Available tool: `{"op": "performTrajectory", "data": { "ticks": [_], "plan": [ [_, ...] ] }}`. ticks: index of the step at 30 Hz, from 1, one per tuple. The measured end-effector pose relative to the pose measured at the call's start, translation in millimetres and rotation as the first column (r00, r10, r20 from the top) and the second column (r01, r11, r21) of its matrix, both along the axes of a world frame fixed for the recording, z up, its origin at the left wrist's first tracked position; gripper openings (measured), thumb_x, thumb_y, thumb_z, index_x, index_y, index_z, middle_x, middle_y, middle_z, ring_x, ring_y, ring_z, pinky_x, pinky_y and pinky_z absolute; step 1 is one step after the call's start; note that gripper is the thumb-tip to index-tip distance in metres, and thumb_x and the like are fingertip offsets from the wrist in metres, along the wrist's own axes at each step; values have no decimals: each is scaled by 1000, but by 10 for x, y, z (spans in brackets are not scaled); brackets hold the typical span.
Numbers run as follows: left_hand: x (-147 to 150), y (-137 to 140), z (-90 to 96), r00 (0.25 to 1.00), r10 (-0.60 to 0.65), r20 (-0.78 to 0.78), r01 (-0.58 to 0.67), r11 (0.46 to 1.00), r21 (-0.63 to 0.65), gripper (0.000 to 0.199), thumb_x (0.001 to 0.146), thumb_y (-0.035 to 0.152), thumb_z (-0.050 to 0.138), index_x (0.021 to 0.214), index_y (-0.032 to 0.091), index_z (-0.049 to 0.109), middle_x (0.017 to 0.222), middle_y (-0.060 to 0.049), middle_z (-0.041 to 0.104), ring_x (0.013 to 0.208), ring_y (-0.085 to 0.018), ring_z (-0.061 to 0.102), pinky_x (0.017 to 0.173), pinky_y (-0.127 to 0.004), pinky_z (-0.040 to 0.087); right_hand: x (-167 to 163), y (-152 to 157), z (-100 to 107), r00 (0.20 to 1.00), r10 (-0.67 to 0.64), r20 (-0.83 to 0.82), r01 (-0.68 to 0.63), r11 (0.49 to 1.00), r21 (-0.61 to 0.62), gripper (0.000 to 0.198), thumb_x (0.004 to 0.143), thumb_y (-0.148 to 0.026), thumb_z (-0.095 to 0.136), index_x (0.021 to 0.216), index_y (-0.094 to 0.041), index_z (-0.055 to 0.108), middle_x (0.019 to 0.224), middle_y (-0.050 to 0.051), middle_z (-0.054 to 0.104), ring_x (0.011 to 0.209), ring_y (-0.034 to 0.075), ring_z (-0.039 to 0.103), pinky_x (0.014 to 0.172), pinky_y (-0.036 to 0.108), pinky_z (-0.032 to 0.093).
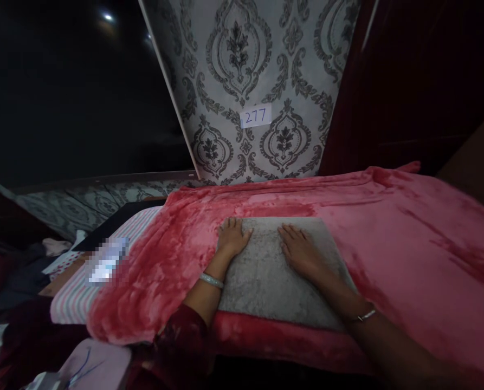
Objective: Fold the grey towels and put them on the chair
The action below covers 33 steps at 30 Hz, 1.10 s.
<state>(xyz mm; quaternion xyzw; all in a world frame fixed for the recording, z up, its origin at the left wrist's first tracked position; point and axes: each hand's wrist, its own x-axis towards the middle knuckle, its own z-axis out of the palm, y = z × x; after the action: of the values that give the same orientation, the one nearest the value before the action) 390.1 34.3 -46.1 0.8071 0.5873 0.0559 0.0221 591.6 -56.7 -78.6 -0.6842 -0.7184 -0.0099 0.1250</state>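
Note:
A grey, rectangular piece of soft-looking cloth [262,281] lies flat on a red plush blanket [176,254]. My left hand [232,237] rests palm down at its far left corner, with the fingers spread and pointing away from me. On the right half of the cloth, my right hand [301,252] also lies flat, fingers stretched out toward the far edge. Neither hand grips anything. A pale bangle circles the left wrist and a thin silver one the right. Whether the cloth is folded or a single layer I cannot tell.
The blanket covers a raised surface with a striped cloth [71,303] at its left end, where a blurred-out object [107,262] lies. Behind stand a patterned wall with a "277" label [256,116] and a large dark screen [75,92]. A pink seat [99,363] is at lower left.

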Motion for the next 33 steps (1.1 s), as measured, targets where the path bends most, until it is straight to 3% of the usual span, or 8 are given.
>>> {"op": "performTrajectory", "data": {
  "ticks": [6,11,18,22,24,27,29,33],
  "plan": [
    [-70,-39,-32,997,50,51,-54,996,78,59,103,43,29,146,7,47,156,-23,41,145,-38,35,115,-60,33,-12,-21,22,1000,-14,5,14,1000,-14,56,98,-23,32,151,-9,44,158,16,39,147,26,34,120,47,25],
    [-69,-113,-18,983,-180,-32,182,981,72,62,102,50,34,153,16,40,160,-15,38,150,-35,28,122,-64,16,-26,-14,30,1000,-19,1,19,1000,-17,56,99,-25,32,152,-10,44,158,15,39,147,26,34,120,47,26],
    [187,-663,-86,871,-490,-5,488,868,-92,80,98,59,38,159,11,22,167,-20,12,156,-33,5,125,-59,8,0,-10,-30,999,-12,-30,13,999,37,55,100,-27,30,150,-11,47,156,15,43,146,26,36,120,49,27],
    [127,-984,-63,753,-646,125,658,742,-127,70,99,54,41,159,24,24,167,-12,20,156,-28,14,125,-57,14,21,18,-5,998,-25,-56,24,1000,-12,54,101,-28,29,151,-13,45,157,14,40,147,26,34,120,50,26],
    [8,-1001,-30,806,-575,140,587,806,-74,59,101,44,39,156,23,34,164,-12,30,154,-26,23,124,-57,17,-48,56,59,996,-56,-67,53,997,-59,55,102,-28,28,151,-12,44,158,14,39,148,26,32,119,51,26],
    [-181,-905,-17,967,-240,84,235,970,61,57,100,35,40,152,11,41,161,-20,33,153,-30,25,124,-57,18,-324,149,198,997,-17,-73,12,998,-58,55,102,-29,30,153,-11,42,160,15,35,150,26,28,120,51,25],
    [-265,-836,-45,996,-82,36,79,993,94,61,99,38,43,152,7,40,162,-23,30,153,-34,24,123,-57,21,-588,234,281,994,75,-79,-78,996,-34,56,101,-29,32,154,-13,39,162,13,32,151,25,25,121,50,22],
    [-308,-791,-123,998,-46,-50,49,997,61,65,97,39,45,154,8,36,164,-22,25,154,-33,20,122,-55,24,-1015,434,332,968,228,-102,-235,969,-70,56,102,-29,29,156,-17,37,163,9,30,151,24,24,122,52,19]
  ]
}}
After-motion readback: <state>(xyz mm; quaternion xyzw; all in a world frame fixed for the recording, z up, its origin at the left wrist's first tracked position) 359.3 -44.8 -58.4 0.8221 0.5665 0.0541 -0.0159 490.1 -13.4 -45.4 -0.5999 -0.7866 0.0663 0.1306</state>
